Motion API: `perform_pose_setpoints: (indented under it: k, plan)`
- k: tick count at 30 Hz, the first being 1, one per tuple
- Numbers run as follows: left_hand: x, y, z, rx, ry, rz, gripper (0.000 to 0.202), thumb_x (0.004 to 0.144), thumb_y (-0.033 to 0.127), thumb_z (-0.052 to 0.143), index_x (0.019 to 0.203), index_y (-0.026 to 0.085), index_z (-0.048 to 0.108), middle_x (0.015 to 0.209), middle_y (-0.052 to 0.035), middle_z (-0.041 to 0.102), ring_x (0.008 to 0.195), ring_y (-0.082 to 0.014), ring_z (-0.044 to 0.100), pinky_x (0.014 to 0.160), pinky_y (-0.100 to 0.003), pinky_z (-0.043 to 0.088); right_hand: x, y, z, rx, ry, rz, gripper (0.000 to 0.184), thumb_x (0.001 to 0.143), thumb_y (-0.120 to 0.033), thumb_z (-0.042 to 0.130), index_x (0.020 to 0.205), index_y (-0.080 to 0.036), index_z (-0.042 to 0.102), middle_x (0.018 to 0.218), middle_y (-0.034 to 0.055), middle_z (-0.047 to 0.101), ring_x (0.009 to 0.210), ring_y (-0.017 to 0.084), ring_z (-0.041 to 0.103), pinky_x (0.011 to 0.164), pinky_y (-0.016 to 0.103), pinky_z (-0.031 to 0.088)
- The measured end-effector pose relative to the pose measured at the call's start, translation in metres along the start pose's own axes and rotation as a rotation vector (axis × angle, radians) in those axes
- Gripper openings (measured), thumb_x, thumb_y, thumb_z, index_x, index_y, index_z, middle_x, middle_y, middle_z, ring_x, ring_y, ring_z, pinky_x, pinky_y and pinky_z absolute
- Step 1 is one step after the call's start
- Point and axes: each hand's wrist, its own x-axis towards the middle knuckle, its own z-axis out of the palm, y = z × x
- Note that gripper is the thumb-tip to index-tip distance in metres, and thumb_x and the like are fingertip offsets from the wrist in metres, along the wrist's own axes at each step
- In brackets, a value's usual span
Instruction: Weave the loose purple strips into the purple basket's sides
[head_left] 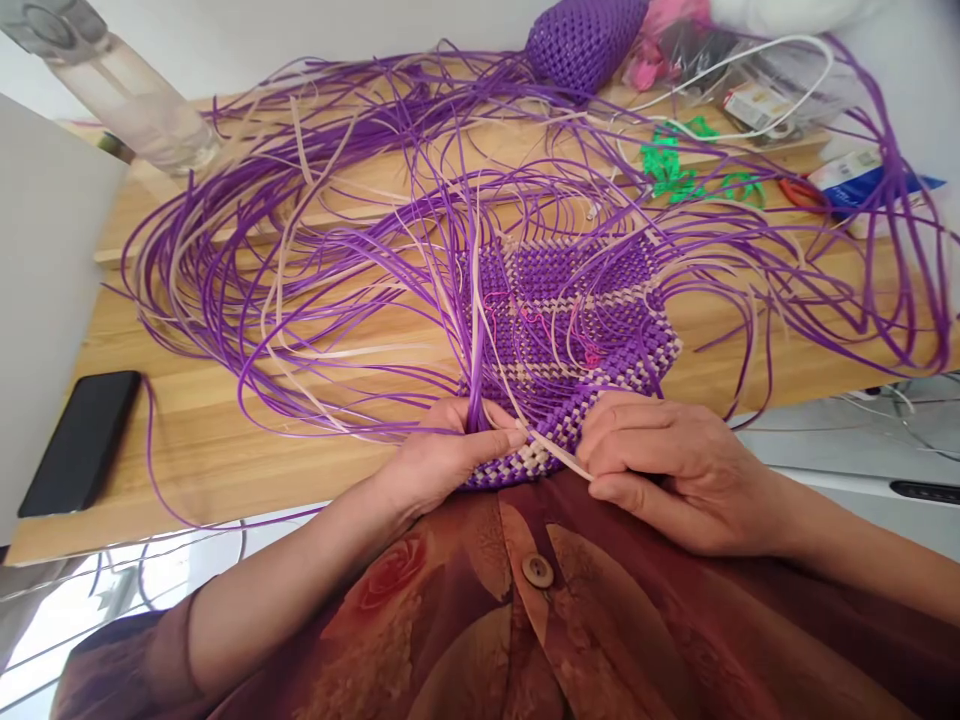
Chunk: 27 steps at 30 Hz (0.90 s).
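Observation:
A woven purple and cream piece (555, 265) lies at the table's front edge, with many loose strips fanning out from its sides. My left hand (461, 450) is closed at its near left border, thumb pressed on the weave, and a bundle of purple strips (477, 350) rises from between thumb and fingers. My right hand (664, 465) pinches a cream strip (559, 452) between thumb and curled fingers. That strip runs taut from the weave beside my left thumb. Pink thread (592, 355) shows on the piece. My palms hide part of the near border.
Long purple strips (322, 150) spread across the left and back. A black phone (81, 442) lies at the left edge, a clear bottle (142, 105) behind it. Farther back are a purple woven item (585, 45), green pieces (667, 165), plastic bags (750, 90) and a blue packet (855, 185).

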Motion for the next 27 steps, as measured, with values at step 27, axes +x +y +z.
perform_pose_setpoints:
  k: [27]
  plan:
    - [0.006, 0.0, 0.008, 0.091, 0.022, 0.127, 0.022, 0.07, 0.033, 0.083, 0.07, 0.013, 0.073, 0.068, -0.0037, 0.069, 0.06, -0.0128, 0.057, 0.06, -0.024, 0.046, 0.006, -0.003, 0.006, 0.005, -0.186, 0.461, 0.035, 0.094, -0.032, 0.05, 0.062, -0.018, 0.043, 0.056, -0.0047, 0.041, 0.054, 0.009, 0.037, 0.052, 0.025, 0.026]
